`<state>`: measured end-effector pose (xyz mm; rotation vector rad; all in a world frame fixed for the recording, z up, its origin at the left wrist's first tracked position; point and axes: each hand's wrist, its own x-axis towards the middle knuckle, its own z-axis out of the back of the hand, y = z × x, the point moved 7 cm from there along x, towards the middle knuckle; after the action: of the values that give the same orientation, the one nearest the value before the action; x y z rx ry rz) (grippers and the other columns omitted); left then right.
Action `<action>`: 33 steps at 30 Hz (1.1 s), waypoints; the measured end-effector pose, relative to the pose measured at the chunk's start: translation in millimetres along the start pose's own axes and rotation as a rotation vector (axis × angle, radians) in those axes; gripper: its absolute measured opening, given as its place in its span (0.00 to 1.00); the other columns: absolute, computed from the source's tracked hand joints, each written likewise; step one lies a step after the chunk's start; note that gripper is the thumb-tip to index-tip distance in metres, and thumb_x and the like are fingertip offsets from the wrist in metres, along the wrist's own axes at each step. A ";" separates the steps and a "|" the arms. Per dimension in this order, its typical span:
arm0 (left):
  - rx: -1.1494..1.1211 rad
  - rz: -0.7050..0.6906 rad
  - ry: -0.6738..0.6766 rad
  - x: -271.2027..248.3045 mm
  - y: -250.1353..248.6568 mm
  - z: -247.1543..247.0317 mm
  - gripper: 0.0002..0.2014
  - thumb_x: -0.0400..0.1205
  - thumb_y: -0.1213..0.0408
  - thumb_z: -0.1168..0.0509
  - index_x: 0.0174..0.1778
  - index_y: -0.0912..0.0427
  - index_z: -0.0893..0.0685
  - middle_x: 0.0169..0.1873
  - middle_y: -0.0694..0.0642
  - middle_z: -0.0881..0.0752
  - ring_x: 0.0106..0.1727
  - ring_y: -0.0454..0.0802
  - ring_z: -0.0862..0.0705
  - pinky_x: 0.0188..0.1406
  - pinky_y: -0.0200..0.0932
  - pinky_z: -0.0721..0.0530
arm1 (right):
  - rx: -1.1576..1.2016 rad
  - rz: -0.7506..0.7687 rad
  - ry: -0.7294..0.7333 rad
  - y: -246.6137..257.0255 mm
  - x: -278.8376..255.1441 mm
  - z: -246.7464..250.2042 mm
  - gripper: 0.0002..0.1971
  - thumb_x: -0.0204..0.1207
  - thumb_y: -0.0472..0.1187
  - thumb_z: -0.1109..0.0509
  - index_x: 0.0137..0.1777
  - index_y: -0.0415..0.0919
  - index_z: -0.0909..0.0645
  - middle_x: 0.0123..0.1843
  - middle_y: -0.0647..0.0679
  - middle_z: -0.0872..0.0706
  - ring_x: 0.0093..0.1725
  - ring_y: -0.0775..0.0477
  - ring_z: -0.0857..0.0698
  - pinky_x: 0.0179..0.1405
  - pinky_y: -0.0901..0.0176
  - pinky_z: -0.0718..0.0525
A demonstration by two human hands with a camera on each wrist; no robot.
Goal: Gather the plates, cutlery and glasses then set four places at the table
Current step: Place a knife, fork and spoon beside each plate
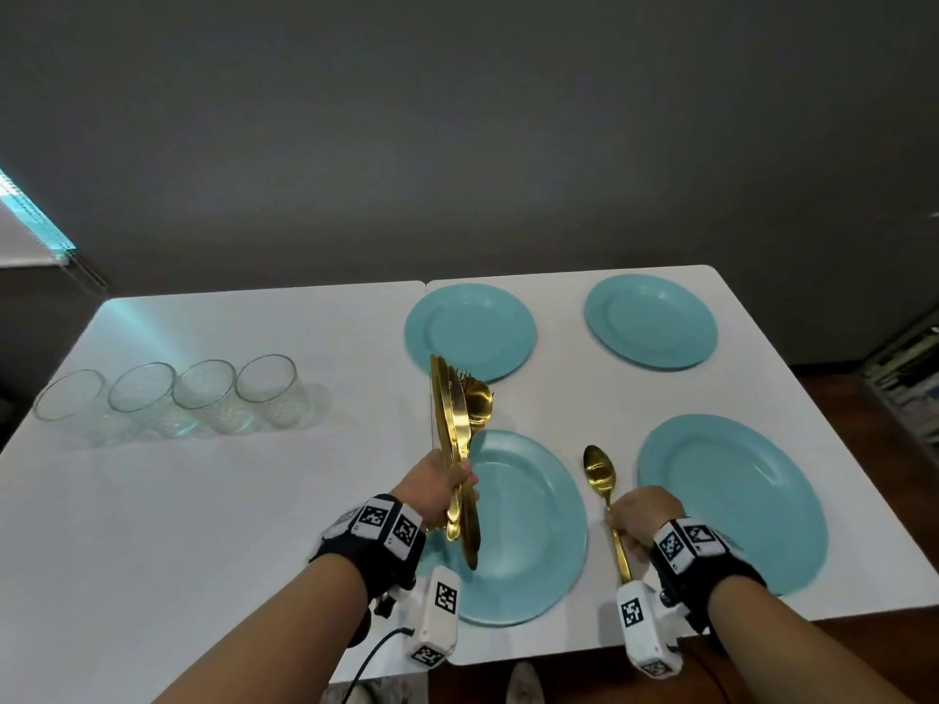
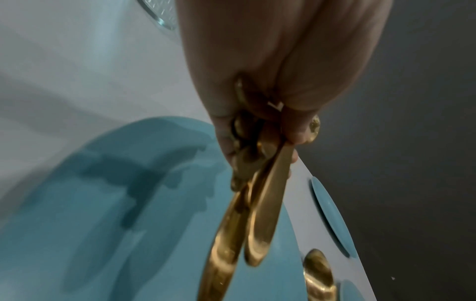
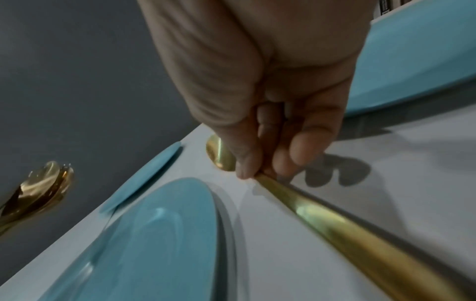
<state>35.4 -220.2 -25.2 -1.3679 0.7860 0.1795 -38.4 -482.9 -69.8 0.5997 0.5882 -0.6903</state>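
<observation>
Several turquoise plates lie on the white table [image 1: 203,500]: near left plate [image 1: 528,530], near right plate [image 1: 731,495], far left plate [image 1: 470,330], far right plate [image 1: 650,320]. My left hand [image 1: 442,487] grips a bundle of gold cutlery [image 1: 455,424] upright above the near left plate's left rim; knives, a fork and spoons show in it. My right hand [image 1: 637,520] pinches the handle of a gold spoon [image 1: 600,472] lying between the two near plates, bowl pointing away. In the right wrist view the fingers [image 3: 298,150] hold the spoon handle [image 3: 322,211] low over the table.
Several clear glasses [image 1: 167,398] stand in a row on the left half of the table. A seam joins the two table halves near the far left plate. The table's right edge drops to a wooden floor; shelves with books [image 1: 909,378] stand at far right.
</observation>
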 end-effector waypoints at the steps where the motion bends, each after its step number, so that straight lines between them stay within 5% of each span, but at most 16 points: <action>1: -0.013 0.000 -0.008 -0.5 0.8 -2.3 0.07 0.86 0.68 0.44 0.41 0.59 0.27 0.34 0.57 0.22 0.35 0.51 0.20 0.39 0.42 0.17 | 0.006 -0.008 -0.011 -1.9 2.3 -2.6 0.16 0.78 0.37 0.35 0.29 0.51 0.28 0.43 0.46 0.20 0.43 0.46 0.22 0.44 0.58 0.19; 3: -0.031 0.010 -0.022 -2.1 2.3 -5.8 0.07 0.86 0.69 0.45 0.43 0.58 0.27 0.35 0.57 0.23 0.35 0.50 0.20 0.36 0.41 0.15 | -0.023 -0.037 -0.040 -0.9 4.0 -4.3 0.13 0.78 0.40 0.35 0.31 0.48 0.26 0.44 0.46 0.20 0.43 0.45 0.22 0.50 0.56 0.17; 6: -0.043 0.038 -0.019 -3.5 6.5 -7.9 0.06 0.86 0.68 0.44 0.43 0.57 0.26 0.36 0.57 0.22 0.36 0.52 0.19 0.48 0.53 0.15 | -0.194 -0.063 -0.061 5.4 -0.2 -2.4 0.15 0.76 0.49 0.34 0.31 0.43 0.23 0.44 0.45 0.17 0.44 0.45 0.18 0.43 0.61 0.19; 10: -0.030 0.031 -0.015 -7.5 9.9 -5.5 0.05 0.86 0.67 0.43 0.44 0.56 0.26 0.37 0.57 0.21 0.37 0.52 0.18 0.47 0.49 0.17 | -0.306 -0.039 -0.084 16.1 -13.5 -1.7 0.17 0.77 0.52 0.34 0.55 0.40 0.14 0.57 0.46 0.12 0.58 0.47 0.14 0.45 0.64 0.23; 13: -0.036 0.018 -0.026 -9.4 11.7 -1.0 0.05 0.86 0.67 0.43 0.44 0.56 0.27 0.36 0.57 0.21 0.36 0.51 0.18 0.48 0.50 0.17 | -0.199 0.052 -0.199 34.3 -26.8 8.1 0.12 0.77 0.45 0.35 0.48 0.40 0.12 0.49 0.44 0.11 0.53 0.43 0.13 0.44 0.62 0.20; 16: -0.053 0.023 -0.041 -14.8 9.3 1.8 0.05 0.86 0.67 0.44 0.44 0.56 0.27 0.37 0.57 0.21 0.37 0.52 0.18 0.47 0.49 0.17 | 0.023 0.269 -0.192 79.9 -50.5 5.4 0.08 0.73 0.45 0.28 0.48 0.44 0.11 0.49 0.48 0.10 0.52 0.46 0.14 0.54 0.60 0.17; 17: -0.057 0.015 -0.049 -15.0 9.8 3.7 0.05 0.86 0.67 0.44 0.44 0.57 0.27 0.37 0.57 0.21 0.36 0.51 0.18 0.44 0.48 0.17 | 0.081 0.340 -0.117 99.0 -60.0 -3.0 0.09 0.72 0.46 0.25 0.49 0.43 0.12 0.48 0.49 0.11 0.49 0.49 0.13 0.53 0.59 0.16; 19: -0.040 -0.016 -0.038 -19.3 7.0 6.0 0.07 0.86 0.67 0.44 0.43 0.58 0.26 0.35 0.57 0.19 0.35 0.50 0.17 0.38 0.45 0.18 | 0.172 0.408 0.054 133.1 -81.3 -24.4 0.13 0.69 0.45 0.21 0.52 0.43 0.14 0.44 0.52 0.14 0.37 0.55 0.15 0.35 0.65 0.16; 21: 0.013 -0.034 -0.023 -24.7 3.8 9.6 0.08 0.85 0.64 0.42 0.44 0.61 0.20 0.36 0.59 0.13 0.37 0.53 0.13 0.41 0.49 0.15 | 0.199 0.417 0.139 156.3 -93.3 -41.7 0.14 0.69 0.43 0.21 0.53 0.42 0.16 0.40 0.51 0.14 0.29 0.57 0.18 0.23 0.69 0.21; 24: 0.048 -0.022 -0.005 -28.1 7.1 24.0 0.15 0.82 0.56 0.38 0.49 0.66 0.17 0.41 0.67 0.13 0.44 0.63 0.14 0.48 0.55 0.17 | 0.229 0.396 0.135 172.6 -97.7 -54.6 0.10 0.69 0.38 0.21 0.47 0.42 0.19 0.36 0.48 0.14 0.25 0.55 0.18 0.20 0.68 0.21; 30: 0.173 -0.040 -0.004 -39.6 4.4 51.9 0.10 0.85 0.60 0.41 0.43 0.62 0.21 0.37 0.59 0.16 0.41 0.54 0.16 0.43 0.42 0.17 | 0.311 0.362 0.148 191.1 -105.7 -79.4 0.08 0.70 0.38 0.23 0.41 0.43 0.22 0.35 0.45 0.14 0.30 0.49 0.14 0.28 0.62 0.14; 33: 0.174 -0.049 -0.009 -38.8 8.0 68.2 0.09 0.85 0.61 0.41 0.49 0.63 0.21 0.42 0.61 0.14 0.44 0.55 0.15 0.49 0.47 0.15 | 0.365 0.320 0.172 199.2 -107.7 -91.1 0.07 0.72 0.36 0.25 0.40 0.42 0.22 0.37 0.43 0.13 0.31 0.48 0.13 0.36 0.56 0.10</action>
<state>29.4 -143.3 -8.9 -1.2199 0.7427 0.0765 11.2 -254.5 0.6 1.0762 0.5115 -0.4465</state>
